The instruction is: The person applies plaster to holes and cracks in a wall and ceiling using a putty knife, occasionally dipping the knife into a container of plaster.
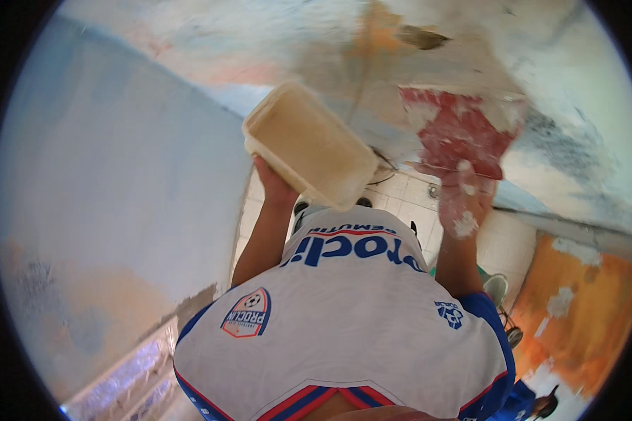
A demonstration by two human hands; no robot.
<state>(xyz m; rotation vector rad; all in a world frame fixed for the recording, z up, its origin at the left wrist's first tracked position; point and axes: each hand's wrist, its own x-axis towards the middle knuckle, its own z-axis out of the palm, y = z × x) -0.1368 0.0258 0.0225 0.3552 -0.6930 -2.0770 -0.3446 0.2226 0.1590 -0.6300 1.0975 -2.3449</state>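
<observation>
My left hand [275, 184] is closed on the near edge of a rectangular cream plastic tub [316, 147]. The tub is tilted, and a pale film coats its inside; no deep fill shows. To the right, my right hand [465, 196], spotted with white paste, grips a wide red putty spreader [463, 133]. White smears cover the spreader's face, and its broad edge lies up at the patchy wall [372, 77]. Whether that edge touches the wall is hard to tell. My right fingers are partly hidden by the spreader.
A blue-grey wall [119, 168] stands on my left, with a bright window-like panel [130, 382] low down. White floor tiles [400, 193] show below. Behind my right arm are a pale round container [496, 288] and an orange, patched wall [576, 309].
</observation>
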